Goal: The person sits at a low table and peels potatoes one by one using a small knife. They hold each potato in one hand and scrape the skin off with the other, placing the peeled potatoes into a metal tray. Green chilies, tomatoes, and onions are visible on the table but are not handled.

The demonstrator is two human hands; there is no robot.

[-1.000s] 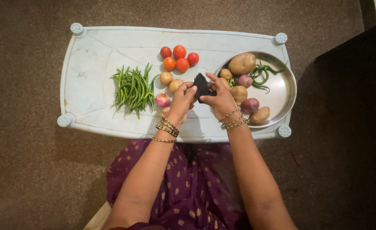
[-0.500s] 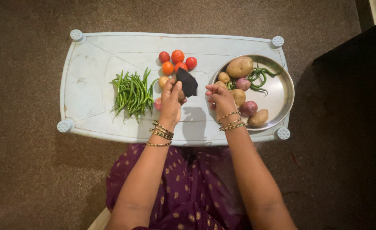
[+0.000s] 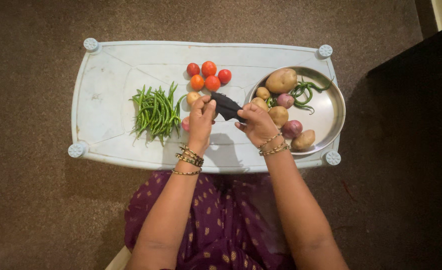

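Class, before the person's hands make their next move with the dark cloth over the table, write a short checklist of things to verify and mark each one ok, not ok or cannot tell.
1. Both hands on the dark cloth: ok; left hand and right hand each pinch an end.
2. Cloth lifted off the table: ok, it casts a shadow below.
3. Tomatoes out of the hands' way: ok, grouped behind.
4. Green beans kept apart: ok, piled to the left.
5. Metal plate fully on the table: not ok, its rim reaches past the right edge.
6. Cloth clean or dry: cannot tell.
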